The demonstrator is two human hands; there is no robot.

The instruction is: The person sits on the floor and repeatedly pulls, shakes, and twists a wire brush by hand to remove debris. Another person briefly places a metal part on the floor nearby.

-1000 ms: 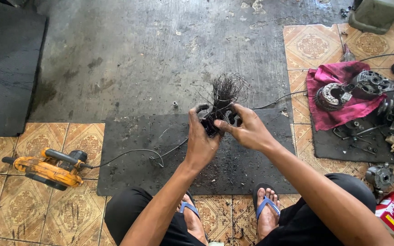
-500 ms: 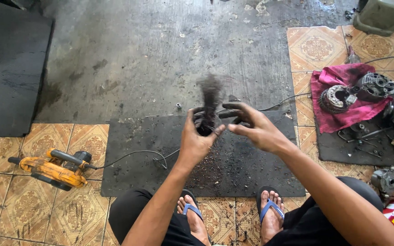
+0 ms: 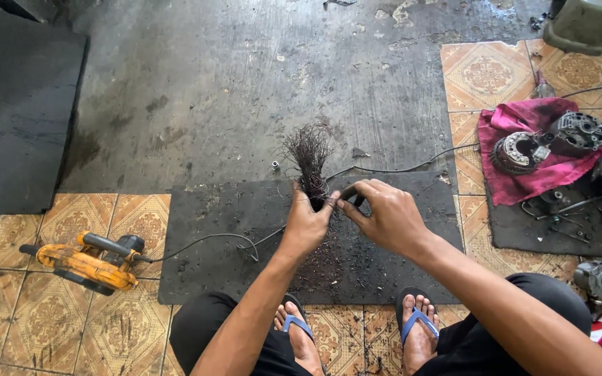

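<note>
Wire bundle: tangled tuft of thin dark copper-coloured wire (image 3: 309, 154), held upright above the far edge of the black rubber floor mat (image 3: 203, 230); loose ends splay upward, lower end gathered at the hands.
Left hand: left hand (image 3: 306, 224) raised over the mat, fingers (image 3: 327, 206) clenched around the base of the wire tuft.
Right hand: right hand (image 3: 383, 216) just beside the left, fingertips touching it at the tuft base; fingers pinched on a small dark part (image 3: 352, 194) there. Cannot tell what that part is.
Debris: dark wire scraps scattered on the mat under the hands.
Feet: two feet in blue-strapped flip-flops (image 3: 419, 327) at the near edge of the mat, on patterned orange floor tiles (image 3: 29, 327).
Power tool: orange and black hand-held power tool (image 3: 85, 261) lying on the tiles off the mat's left edge; its black cable (image 3: 210, 240) runs across the mat.
Right side: magenta cloth (image 3: 524, 174) on the floor well apart from the hands, carrying a round metal motor part with copper windings (image 3: 515, 152) and a grey cast housing (image 3: 580, 132).
Floor: bare grey concrete (image 3: 245, 90) beyond the mat's far edge.
</note>
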